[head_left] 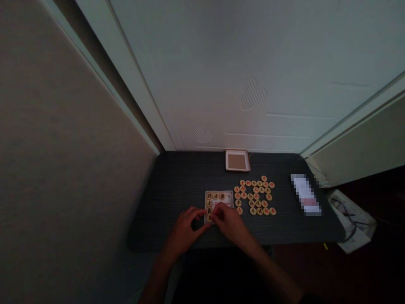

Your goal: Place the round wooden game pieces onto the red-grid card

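Observation:
A small square box (219, 195) lies on the dark table (177, 185), with several round wooden chess discs in it. My left hand (186, 230) rests at the box's near left corner, fingers curled against its edge. My right hand (230, 221) covers the box's near right part, fingertips pinched over a disc inside it. To the right of the box lies a spread of several loose wooden discs (256, 196) with red and dark characters.
The box lid (237, 161) lies at the table's far edge against a white wall. A pixelated white object (306, 195) lies on the right. A white bag with a dark cord (351, 221) sits off the table's right edge.

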The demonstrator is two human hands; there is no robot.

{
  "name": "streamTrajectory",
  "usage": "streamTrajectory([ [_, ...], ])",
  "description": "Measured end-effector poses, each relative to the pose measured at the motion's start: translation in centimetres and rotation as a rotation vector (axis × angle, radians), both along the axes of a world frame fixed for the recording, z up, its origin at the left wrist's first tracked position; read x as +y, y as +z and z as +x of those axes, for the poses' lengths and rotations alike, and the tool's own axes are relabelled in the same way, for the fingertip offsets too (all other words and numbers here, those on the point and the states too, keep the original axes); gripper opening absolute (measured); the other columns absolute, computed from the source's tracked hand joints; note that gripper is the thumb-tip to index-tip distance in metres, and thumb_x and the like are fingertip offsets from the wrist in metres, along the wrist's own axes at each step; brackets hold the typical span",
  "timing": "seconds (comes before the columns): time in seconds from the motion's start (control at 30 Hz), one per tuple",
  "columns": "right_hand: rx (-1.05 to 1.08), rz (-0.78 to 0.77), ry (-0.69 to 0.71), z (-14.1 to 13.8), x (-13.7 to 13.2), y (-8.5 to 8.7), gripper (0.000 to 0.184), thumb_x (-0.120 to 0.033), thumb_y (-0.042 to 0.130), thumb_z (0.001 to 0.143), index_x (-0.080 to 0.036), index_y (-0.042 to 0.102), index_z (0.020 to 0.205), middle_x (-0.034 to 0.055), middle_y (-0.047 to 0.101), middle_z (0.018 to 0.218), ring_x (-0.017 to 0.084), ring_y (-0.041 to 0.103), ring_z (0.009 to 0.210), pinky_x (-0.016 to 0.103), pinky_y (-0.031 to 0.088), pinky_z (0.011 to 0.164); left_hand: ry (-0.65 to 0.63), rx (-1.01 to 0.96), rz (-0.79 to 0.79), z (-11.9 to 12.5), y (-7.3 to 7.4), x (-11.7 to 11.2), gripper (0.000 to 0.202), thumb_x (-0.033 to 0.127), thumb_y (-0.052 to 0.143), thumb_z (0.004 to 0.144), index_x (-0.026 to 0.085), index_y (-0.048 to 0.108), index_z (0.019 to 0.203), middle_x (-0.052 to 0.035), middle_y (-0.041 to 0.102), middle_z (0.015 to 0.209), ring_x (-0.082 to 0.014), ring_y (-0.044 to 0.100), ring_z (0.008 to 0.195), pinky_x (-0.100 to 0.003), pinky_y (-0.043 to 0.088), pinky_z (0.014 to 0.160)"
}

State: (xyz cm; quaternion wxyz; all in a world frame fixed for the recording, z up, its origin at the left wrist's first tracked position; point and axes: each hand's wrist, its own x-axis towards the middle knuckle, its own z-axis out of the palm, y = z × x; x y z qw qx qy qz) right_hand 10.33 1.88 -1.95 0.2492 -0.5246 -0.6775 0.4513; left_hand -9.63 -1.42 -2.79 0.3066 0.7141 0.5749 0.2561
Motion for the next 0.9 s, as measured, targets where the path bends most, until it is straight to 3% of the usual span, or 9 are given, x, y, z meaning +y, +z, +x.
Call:
streamTrajectory([
  [0.9,-0.175,-0.009,0.037,-0.83,0.21,-0.06,0.009,-0.015,0.066,0.088,-0.020,0.074,0.087,0.0035,0.078,0.081,0.017,0.072,0.075,0.022,0.050,0.069,-0.009,0.032,-0.007,0.01,0.05,0.17,0.027,0.036,0.072,0.086,0.028,0.066,0.112,0.0007,0.069,0.097,-0.0206,0.064,0.091,-0.036,0.046,0.086],
])
